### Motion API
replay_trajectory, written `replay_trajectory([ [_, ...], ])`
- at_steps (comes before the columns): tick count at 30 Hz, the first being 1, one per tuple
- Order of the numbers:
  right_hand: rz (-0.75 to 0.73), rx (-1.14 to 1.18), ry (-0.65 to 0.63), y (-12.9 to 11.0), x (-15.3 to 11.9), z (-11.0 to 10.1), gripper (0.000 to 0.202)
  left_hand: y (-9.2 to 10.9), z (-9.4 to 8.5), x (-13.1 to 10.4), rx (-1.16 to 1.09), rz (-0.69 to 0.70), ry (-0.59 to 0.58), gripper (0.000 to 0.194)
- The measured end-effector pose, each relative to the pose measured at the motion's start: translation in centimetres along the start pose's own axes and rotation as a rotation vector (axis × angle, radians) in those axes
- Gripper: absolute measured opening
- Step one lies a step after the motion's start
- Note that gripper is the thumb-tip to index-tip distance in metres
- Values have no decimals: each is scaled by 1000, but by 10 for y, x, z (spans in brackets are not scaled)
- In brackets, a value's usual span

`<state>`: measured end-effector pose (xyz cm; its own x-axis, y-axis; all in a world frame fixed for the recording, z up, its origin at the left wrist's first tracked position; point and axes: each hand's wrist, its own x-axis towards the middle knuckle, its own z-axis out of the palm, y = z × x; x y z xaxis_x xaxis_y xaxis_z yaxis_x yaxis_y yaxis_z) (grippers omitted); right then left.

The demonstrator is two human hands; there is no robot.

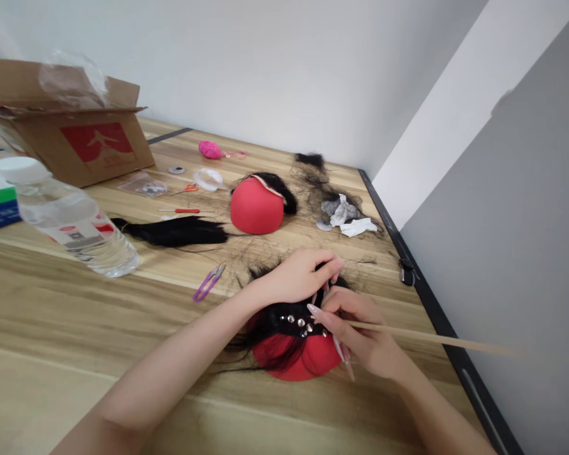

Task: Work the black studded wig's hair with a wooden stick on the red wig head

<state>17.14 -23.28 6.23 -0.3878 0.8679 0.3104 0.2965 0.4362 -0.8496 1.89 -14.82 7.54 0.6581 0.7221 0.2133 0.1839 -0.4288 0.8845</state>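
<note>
Just under my fingers sits the black hairpiece (291, 309) on its red dome (313, 363), with shiny gems (301, 323) beside the right fingertips. My right hand (360, 328) grips a thin pale stick (427, 337) that runs out rightward from its fingers. My left hand (306, 273) bends over the hairpiece; whether its fingers clasp anything, I can't tell. Left of the fingers lie purple snips (212, 276); beyond them, a second red form (256, 207).
</note>
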Motion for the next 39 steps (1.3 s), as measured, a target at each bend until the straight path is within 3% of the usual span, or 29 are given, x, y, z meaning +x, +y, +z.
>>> replay_trajectory([
  [15, -14, 35, -14, 3, -1, -1, 26, -1, 0, 0, 0, 26, 10, 34],
  [30, 95, 46, 37, -1, 0, 1, 33, -3, 1, 0, 25, 42, 14, 35],
  [39, 220, 184, 52, 3, -1, 2, 40, -5, 0, 1, 27, 55, 4, 36],
])
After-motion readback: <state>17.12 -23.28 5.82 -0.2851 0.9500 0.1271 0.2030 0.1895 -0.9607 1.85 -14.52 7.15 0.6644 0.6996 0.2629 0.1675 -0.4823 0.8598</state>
